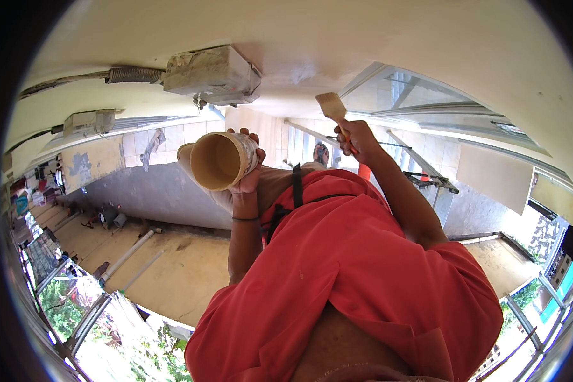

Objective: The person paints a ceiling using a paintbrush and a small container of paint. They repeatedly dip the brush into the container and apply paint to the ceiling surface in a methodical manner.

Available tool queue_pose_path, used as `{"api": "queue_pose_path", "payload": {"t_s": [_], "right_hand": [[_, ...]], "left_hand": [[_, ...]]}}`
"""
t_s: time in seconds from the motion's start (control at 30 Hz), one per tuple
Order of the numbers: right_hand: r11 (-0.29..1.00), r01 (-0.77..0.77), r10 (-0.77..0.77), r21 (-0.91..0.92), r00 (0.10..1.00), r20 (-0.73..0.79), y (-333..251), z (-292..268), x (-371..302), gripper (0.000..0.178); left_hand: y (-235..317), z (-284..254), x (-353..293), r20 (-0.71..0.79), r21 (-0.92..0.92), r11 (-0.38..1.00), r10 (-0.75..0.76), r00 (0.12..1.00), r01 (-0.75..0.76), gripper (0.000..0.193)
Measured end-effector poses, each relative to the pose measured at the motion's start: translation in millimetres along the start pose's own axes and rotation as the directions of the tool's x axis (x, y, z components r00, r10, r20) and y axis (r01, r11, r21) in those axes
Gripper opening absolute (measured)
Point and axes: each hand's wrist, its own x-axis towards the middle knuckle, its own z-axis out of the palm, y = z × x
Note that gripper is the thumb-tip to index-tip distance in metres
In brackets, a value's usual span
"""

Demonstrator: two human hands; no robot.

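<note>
My left hand [249, 173] is wrapped round the side of a round, cream-stained paint tub [221, 163]. The tub is tilted so that its open mouth and coated inner wall show; how much paint lies in it I cannot tell. To the right, my right hand [359, 140] grips a flat paintbrush [333, 107] by its orange-red handle, bristles up. Cream paint covers the brush head. It is held just in front of the cream wall [293, 38], left of the window; whether the bristles touch the wall I cannot tell.
A paint-spotted box [211, 74] with a corrugated conduit [134, 75] sticks out of the wall above the tub. A smaller box [89, 123] is farther left. At the right are a framed window [420, 95] and metal ladder parts [426, 167]. Pipes [130, 256] lie on the floor below left.
</note>
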Motion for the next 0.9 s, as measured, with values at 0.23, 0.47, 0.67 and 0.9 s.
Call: {"api": "queue_pose_path", "payload": {"t_s": [0.23, 0.47, 0.67, 0.9], "right_hand": [[0.976, 0.191, -0.191, 0.108, 0.982, -0.013, -88.2, 43.1, -107.8, 0.034], [0.943, 0.317, -0.318, 0.102, 0.948, -0.010, -118.3, 58.3, -177.7, 0.038], [0.912, 0.394, -0.400, 0.117, 0.916, 0.029, -133.4, 57.5, -211.3, 0.040], [0.770, 0.637, -0.637, 0.009, 0.770, 0.036, -135.0, 68.0, -260.3, 0.048]], "left_hand": [[2.0, 3.6, 2.9, 0.018, 0.053, 0.998, -0.023, 1.000, 0.022, 0.062], [0.3, 5.9, 6.0, 0.006, 0.052, 0.998, -0.036, 0.999, 0.035, 0.063], [-3.8, 7.2, 11.9, 0.012, 0.047, 0.998, -0.044, 0.999, 0.043, 0.064], [-1.6, 2.1, 12.6, 0.021, 0.063, 0.997, -0.035, 0.999, 0.033, 0.065]]}}
